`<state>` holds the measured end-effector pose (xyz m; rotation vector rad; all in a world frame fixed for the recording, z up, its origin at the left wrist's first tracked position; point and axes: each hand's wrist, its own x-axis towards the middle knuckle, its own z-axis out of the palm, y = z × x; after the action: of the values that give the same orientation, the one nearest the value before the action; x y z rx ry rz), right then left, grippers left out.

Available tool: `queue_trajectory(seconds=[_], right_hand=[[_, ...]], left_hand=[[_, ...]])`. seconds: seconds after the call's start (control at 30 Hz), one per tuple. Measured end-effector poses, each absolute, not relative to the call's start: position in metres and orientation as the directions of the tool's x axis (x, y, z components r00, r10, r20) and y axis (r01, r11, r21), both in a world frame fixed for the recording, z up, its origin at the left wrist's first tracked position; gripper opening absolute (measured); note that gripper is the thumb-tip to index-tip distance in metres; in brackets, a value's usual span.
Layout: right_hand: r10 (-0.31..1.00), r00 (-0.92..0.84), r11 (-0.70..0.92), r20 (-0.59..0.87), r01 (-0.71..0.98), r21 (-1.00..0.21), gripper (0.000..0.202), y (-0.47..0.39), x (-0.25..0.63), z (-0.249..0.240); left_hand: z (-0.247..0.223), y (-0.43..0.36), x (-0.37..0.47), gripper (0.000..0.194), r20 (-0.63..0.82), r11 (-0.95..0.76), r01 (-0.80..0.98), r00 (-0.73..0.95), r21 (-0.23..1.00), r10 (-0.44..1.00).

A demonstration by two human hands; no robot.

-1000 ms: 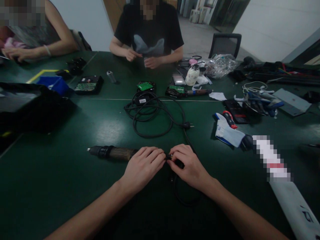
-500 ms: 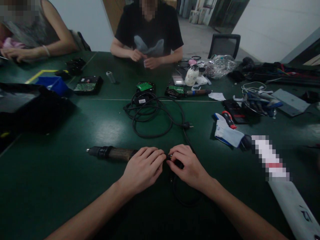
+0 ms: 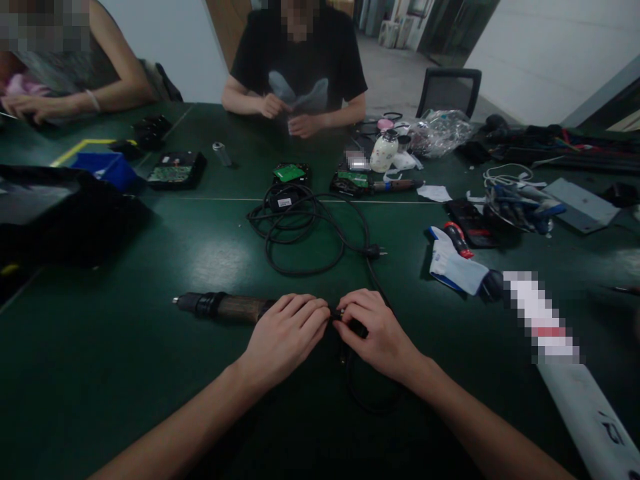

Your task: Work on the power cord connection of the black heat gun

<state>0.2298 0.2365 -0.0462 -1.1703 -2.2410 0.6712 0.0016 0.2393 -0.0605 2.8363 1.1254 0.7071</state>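
Note:
An electric screwdriver (image 3: 240,308) with a brown grip and black nose lies on the green table, its bit pointing left. Over its rear end my left hand (image 3: 287,340) is closed, hiding that part of the body. My right hand (image 3: 375,330) pinches a black cable connector right at the screwdriver's tail, and the fingers of both hands nearly meet there. Whether the connector is inside the tail or only against it, I cannot tell. A black cable (image 3: 357,390) loops below my right hand.
Beyond my hands lies a coiled power cord (image 3: 305,272) with its plug (image 3: 374,251). To the right are a glove (image 3: 455,267), a red-and-black handle (image 3: 457,239) and a long white box (image 3: 590,407). Opened hard drives (image 3: 177,170) lie farther back. Two people sit opposite.
Both hands stay almost in place, with only a tiny shift of the fingers at the connector. Across the table, a person's hands have moved slightly.

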Motion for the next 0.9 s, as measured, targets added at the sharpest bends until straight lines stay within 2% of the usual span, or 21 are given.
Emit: queue_trajectory(seconds=[0.13,0.3,0.47,0.6,0.77,0.9], right_hand=[[0.846,-0.488,0.5,0.215,0.584,-0.639,0.016,0.2366,0.2295,-0.0468],[0.844,-0.492,0.502,0.212,0.586,-0.636,0.016,0.2364,0.2296,-0.048],[0.845,-0.491,0.498,0.212,0.58,-0.645,0.016,0.2358,0.2298,-0.0474],[0.845,-0.494,0.496,0.205,0.58,-0.646,0.017,0.2361,0.2298,-0.0462],[0.845,-0.492,0.497,0.208,0.582,-0.643,0.017,0.2364,0.2294,-0.0463],[0.847,-0.494,0.492,0.199,0.584,-0.646,0.015,0.2365,0.2298,-0.0452]], left_hand=[[-0.059,0.2389,0.0022,0.017,0.396,-0.748,0.641,0.65,0.173,0.649],[-0.0599,0.2391,0.0018,0.013,0.4,-0.741,0.651,0.643,0.165,0.654],[-0.062,0.2393,0.0008,0.019,0.411,-0.754,0.636,0.651,0.162,0.638],[-0.0606,0.2389,0.0014,0.015,0.406,-0.739,0.649,0.635,0.18,0.657],[-0.0603,0.2385,0.0014,0.021,0.39,-0.748,0.638,0.651,0.184,0.652],[-0.06,0.2391,0.0014,0.015,0.406,-0.745,0.642,0.641,0.182,0.651]])
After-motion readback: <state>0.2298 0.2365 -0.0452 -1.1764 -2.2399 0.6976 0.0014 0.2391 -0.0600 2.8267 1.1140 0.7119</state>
